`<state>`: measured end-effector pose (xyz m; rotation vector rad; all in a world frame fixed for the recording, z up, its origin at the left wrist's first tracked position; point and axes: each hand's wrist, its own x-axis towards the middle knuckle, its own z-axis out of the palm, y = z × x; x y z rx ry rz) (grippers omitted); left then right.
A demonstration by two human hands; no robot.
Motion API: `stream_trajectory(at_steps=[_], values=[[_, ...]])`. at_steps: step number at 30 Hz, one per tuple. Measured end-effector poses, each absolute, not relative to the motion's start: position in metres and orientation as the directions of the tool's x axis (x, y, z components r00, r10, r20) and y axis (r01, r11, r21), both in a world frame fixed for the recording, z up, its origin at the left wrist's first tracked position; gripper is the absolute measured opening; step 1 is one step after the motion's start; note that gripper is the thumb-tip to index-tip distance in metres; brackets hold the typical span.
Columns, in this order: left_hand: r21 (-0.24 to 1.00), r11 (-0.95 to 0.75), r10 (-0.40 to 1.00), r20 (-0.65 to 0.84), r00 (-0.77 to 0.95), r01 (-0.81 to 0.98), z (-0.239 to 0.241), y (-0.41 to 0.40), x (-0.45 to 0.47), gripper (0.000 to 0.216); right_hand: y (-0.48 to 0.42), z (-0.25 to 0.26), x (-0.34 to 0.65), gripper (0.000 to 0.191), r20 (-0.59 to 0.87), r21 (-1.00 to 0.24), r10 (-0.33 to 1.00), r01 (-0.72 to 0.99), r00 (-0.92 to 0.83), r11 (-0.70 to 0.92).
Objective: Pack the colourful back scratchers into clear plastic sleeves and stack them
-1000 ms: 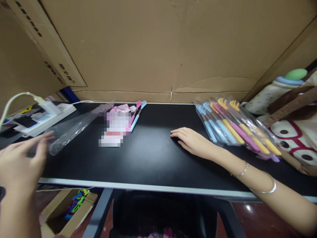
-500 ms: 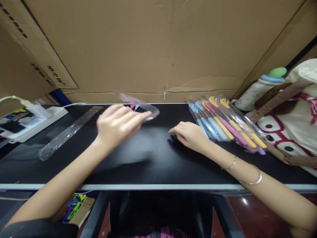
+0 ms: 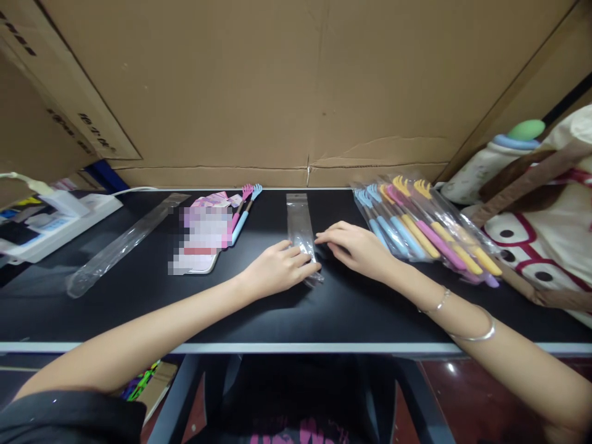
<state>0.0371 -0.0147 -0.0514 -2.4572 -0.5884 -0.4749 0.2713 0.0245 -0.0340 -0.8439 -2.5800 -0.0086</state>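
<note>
A narrow clear plastic sleeve [image 3: 298,222] lies lengthwise on the black table [image 3: 259,308], in the middle. My left hand [image 3: 277,270] rests on its near end, fingers curled and pinching the plastic. My right hand [image 3: 356,246] lies flat just right of the sleeve, its fingertips touching the sleeve's edge, fingers stretched out. To the right of that hand lies a pile of bagged back-scratchers [image 3: 423,228] with blue, yellow and pink handles.
At the left lie a stack of clear sleeves [image 3: 120,246], a blurred card pack [image 3: 198,240] and two loose scratchers, pink and blue [image 3: 243,206]. A white power strip [image 3: 50,222] sits far left. A printed bag [image 3: 546,228] and bottle stand right. Cardboard walls the back.
My left hand came from the far left, carried one clear sleeve across above the table, and laid it flat in the middle. My right hand has hardly moved.
</note>
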Motion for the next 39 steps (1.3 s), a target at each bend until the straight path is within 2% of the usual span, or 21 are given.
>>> stream_trajectory(at_steps=[3,5,9,15,21,26,30,34,36,39], values=[[-0.411,-0.772,0.293,0.447,0.845,0.485,-0.051,-0.014,0.035,0.017,0.023,-0.040,0.267,0.031,0.306,-0.156,0.495,0.470,-0.813,0.869],[-0.408,-0.780,0.288,0.439,0.851,0.474,-0.050,-0.013,0.034,0.020,0.023,-0.043,0.267,0.035,0.246,-0.168,0.494,0.465,-0.834,0.869],[-0.390,-0.800,0.299,0.400,0.866,0.456,-0.048,-0.013,0.031,0.022,0.026,-0.044,0.271,0.039,0.188,-0.183,0.548,0.519,-0.815,0.835],[-0.357,-0.807,0.315,0.413,0.854,0.470,-0.045,-0.013,0.028,0.023,0.033,-0.042,0.276,0.041,0.179,-0.133,0.653,0.639,-0.736,0.758],[-0.366,-0.805,0.312,0.409,0.857,0.467,-0.045,-0.010,0.029,0.017,0.036,-0.042,0.278,0.034,0.244,-0.061,0.681,0.690,-0.691,0.722],[-0.379,-0.788,0.262,0.507,0.821,0.486,-0.042,-0.010,0.028,0.018,0.034,-0.041,0.274,0.026,0.319,-0.085,0.547,0.552,-0.774,0.829],[-0.412,-0.773,0.186,0.578,0.794,0.482,-0.039,-0.009,0.028,0.019,0.029,-0.042,0.266,0.044,0.376,-0.092,0.449,0.450,-0.811,0.889],[-0.439,-0.771,0.085,0.647,0.758,0.461,-0.037,-0.008,0.028,0.016,0.024,-0.044,0.263,0.056,0.376,-0.078,0.430,0.434,-0.821,0.898],[-0.449,-0.773,0.036,0.674,0.738,0.448,-0.036,-0.009,0.029,0.014,0.025,-0.044,0.263,0.054,0.385,-0.083,0.434,0.438,-0.815,0.895],[-0.468,-0.764,-0.019,0.705,0.709,0.445,-0.034,-0.009,0.030,0.013,0.026,-0.040,0.264,0.039,0.442,-0.073,0.431,0.447,-0.787,0.891]])
